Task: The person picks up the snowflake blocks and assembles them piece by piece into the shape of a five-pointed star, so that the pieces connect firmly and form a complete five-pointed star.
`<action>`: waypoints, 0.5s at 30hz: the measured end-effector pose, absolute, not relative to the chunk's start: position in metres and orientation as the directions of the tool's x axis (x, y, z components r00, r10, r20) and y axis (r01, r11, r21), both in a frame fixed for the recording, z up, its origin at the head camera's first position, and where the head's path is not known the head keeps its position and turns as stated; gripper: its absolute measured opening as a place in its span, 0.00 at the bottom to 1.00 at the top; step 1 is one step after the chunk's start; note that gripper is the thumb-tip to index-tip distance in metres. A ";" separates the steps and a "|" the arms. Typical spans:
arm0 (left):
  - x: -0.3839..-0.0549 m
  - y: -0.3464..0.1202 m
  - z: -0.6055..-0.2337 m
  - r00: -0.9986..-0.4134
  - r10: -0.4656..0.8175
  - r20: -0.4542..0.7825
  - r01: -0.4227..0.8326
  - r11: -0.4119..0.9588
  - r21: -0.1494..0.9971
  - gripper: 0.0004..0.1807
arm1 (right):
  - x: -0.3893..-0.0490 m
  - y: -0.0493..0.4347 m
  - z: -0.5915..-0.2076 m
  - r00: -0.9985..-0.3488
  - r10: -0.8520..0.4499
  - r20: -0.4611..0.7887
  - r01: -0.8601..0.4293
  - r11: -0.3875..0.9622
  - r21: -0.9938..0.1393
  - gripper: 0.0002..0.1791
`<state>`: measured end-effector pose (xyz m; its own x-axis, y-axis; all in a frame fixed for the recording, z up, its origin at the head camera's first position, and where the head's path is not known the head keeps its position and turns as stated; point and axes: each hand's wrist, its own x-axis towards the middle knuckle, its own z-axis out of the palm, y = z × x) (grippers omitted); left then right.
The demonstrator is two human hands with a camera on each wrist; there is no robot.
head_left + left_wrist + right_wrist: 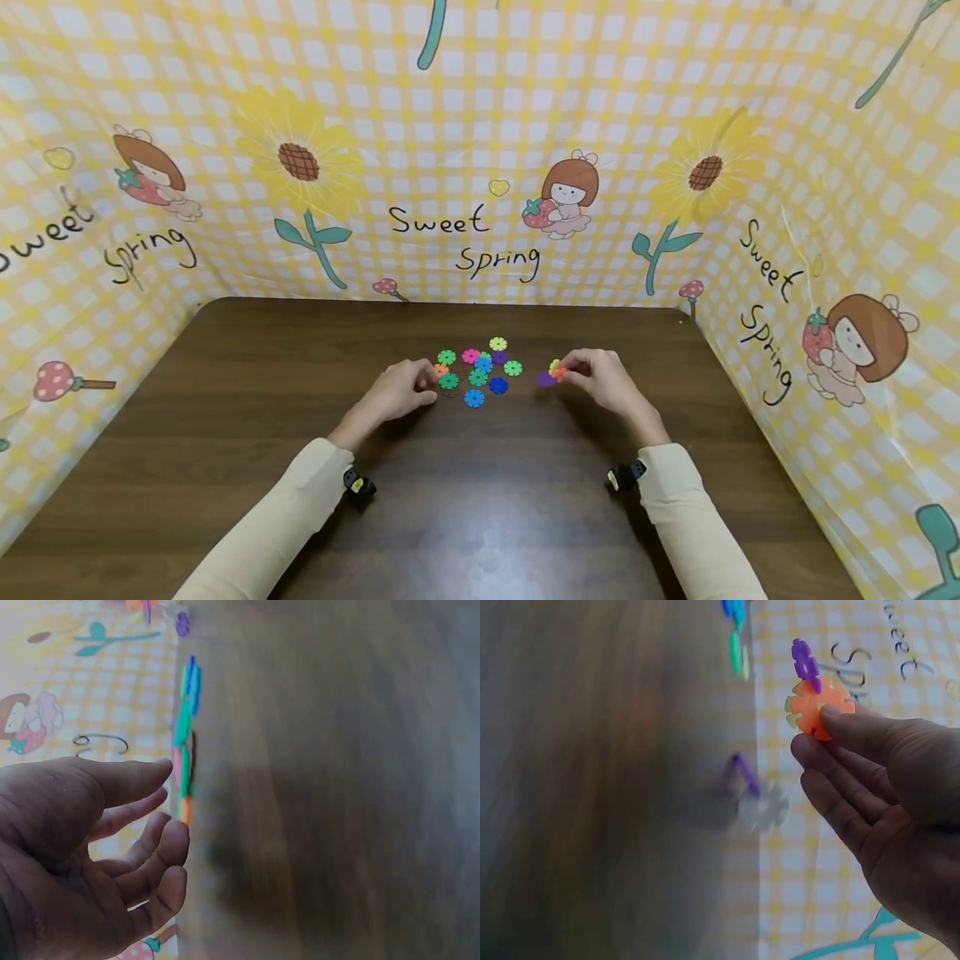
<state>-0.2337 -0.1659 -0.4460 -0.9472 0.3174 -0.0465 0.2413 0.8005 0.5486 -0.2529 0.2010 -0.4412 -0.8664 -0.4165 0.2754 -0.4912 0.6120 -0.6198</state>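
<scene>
Between thumb and fingers, my right hand [603, 382] pinches an orange notched disc [819, 705], held above the table. A purple notched disc [804, 661] is joined to its edge at an angle. Behind the orange one, a yellow-green notched disc [555, 365] shows in part. My left hand [397, 390] is beside the left end of the loose discs, fingers loosely bent and thumb apart from them, with nothing between them in the left wrist view. Nearest to it are an orange disc [442, 370] and a green disc [448, 381].
Several loose notched discs lie between the hands on the brown table [480, 483], among them a pink one [470, 356], a light blue one [474, 398] and a dark blue one [498, 385]. A yellow checked cloth [442, 150] stands around the back and sides.
</scene>
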 end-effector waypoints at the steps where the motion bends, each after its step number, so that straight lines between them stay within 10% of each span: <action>1: -0.236 -0.168 -0.447 -0.949 0.313 -0.040 0.243 0.805 0.541 0.13 | -0.252 0.206 -0.443 -0.871 -0.411 0.271 -0.485 0.622 -0.615 0.03; 15: -0.264 -0.167 -0.463 -0.972 0.235 -0.021 0.174 0.774 0.609 0.25 | -0.247 0.245 -0.456 -0.925 -0.333 0.184 -0.373 0.700 -0.609 0.05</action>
<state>-0.2638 -0.1673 -0.4626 -0.9717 0.2352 -0.0210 0.1741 0.7738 0.6090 -0.2472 0.2454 -0.4556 -0.9249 -0.3328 0.1837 -0.3728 0.7002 -0.6088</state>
